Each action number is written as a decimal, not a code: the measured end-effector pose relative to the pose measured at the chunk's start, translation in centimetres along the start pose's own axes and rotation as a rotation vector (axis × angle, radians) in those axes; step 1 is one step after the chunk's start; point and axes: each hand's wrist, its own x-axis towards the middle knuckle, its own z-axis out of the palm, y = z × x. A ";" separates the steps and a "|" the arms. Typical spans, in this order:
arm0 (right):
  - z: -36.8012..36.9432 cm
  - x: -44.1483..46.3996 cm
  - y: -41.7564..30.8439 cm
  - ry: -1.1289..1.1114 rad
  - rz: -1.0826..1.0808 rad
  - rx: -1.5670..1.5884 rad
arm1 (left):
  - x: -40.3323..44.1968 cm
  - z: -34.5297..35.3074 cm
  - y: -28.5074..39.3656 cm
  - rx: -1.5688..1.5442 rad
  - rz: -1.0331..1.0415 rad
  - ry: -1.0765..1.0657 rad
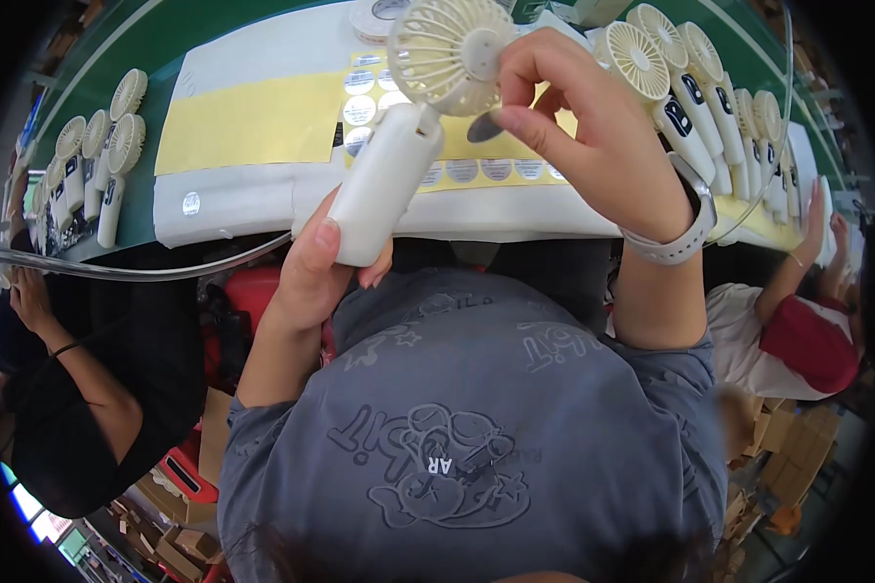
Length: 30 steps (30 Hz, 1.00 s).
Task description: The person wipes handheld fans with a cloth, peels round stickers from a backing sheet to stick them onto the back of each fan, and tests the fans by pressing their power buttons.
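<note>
My left hand (316, 257) is wrapped round the white handle of a handheld fan (389, 185), whose round grille head tilts up and away from me. The back of the handle faces me, with a small slot near its neck. Close to the fan head, my right hand (593, 136) pinches a round grey sticker (484, 126) between thumb and finger. Whether its fingers also touch the grille, I cannot tell. Beneath the fan lies a yellow sheet of round silver stickers (465, 172), partly hidden by the fan and my right hand.
More handheld fans (685, 126) lie in a row at the right, and others (112, 155) at the left. A tape roll (377, 19) sits at the back. A clear tube (165, 272) crosses the table's front edge at left. People sit at both sides.
</note>
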 end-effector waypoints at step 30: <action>-0.9 0.1 -3.0 0.291 0.262 0.238 | -0.7 0.4 0.1 -0.187 -0.083 -0.151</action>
